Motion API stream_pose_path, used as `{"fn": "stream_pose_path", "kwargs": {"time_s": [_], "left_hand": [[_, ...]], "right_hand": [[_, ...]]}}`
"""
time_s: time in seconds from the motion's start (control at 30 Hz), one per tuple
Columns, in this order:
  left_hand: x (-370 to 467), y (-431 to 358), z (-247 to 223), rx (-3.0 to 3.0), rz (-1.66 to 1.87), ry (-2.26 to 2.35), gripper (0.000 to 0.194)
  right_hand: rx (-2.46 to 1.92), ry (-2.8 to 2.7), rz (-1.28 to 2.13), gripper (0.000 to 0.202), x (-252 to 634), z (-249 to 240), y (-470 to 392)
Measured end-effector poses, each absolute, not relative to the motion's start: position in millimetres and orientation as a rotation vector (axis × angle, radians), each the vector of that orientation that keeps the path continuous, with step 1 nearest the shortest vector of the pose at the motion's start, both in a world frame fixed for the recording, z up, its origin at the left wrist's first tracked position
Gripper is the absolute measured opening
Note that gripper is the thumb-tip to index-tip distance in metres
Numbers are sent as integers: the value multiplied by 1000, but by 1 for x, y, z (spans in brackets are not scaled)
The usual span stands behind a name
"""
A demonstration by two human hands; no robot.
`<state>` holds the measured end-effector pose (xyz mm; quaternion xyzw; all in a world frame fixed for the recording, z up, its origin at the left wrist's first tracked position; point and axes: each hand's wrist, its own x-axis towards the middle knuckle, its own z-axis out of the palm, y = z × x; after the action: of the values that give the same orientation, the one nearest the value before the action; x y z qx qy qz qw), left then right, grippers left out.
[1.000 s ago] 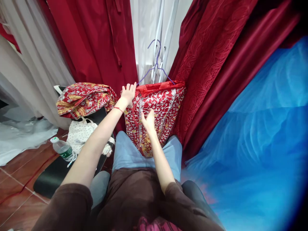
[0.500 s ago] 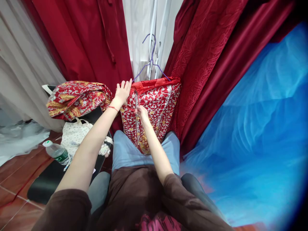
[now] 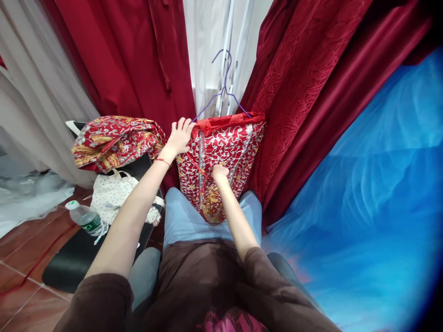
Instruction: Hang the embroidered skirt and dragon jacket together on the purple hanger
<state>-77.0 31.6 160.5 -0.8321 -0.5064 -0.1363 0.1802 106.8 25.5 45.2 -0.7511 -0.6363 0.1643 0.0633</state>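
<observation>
Bottle (image 3: 85, 217), green label, print too small to read. Dotted white bag (image 3: 112, 193) just beside it. Bunched red embroidered cloth (image 3: 117, 142) behind bag. Left hand (image 3: 179, 137): fingers spread on top left corner of red embroidered garment (image 3: 231, 144), which is on purple hanger (image 3: 224, 85) between the knees. Right hand (image 3: 220, 172): curled at garment's front; can't tell if gripping the red cord (image 3: 204, 174). Blue tulle (image 3: 367, 198) far right.

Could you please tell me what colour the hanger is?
The hanger is purple; head view shows it.
</observation>
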Motion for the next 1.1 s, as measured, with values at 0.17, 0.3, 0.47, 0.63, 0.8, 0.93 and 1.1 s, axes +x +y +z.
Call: {"fn": "stream_pose_path", "kwargs": {"time_s": [0.17,0.3,0.47,0.63,0.8,0.93,1.1], "left_hand": [[-87,33,165,-2382,-362,-1381,90],[-83,35,159,-2348,-462,-1386,78],[-64,24,150,-2260,-645,-1467,60],[-59,15,154,-2245,-696,-1516,50],[-58,19,157,-2216,-793,-1554,45],[-56,23,156,-2197,-822,-1548,37],[-56,23,157,-2161,-818,-1550,40]], "right_hand": [[-2292,-2002,489,34,146,22,1],[-2177,-2124,597,32,179,15,-15],[-1248,-2108,707,27,159,52,0],[-1007,-1716,541,17,110,102,32],[-1043,-1445,676,17,86,124,47],[-1028,-1410,780,20,85,124,46],[-1089,-1377,645,18,82,126,47]]}}
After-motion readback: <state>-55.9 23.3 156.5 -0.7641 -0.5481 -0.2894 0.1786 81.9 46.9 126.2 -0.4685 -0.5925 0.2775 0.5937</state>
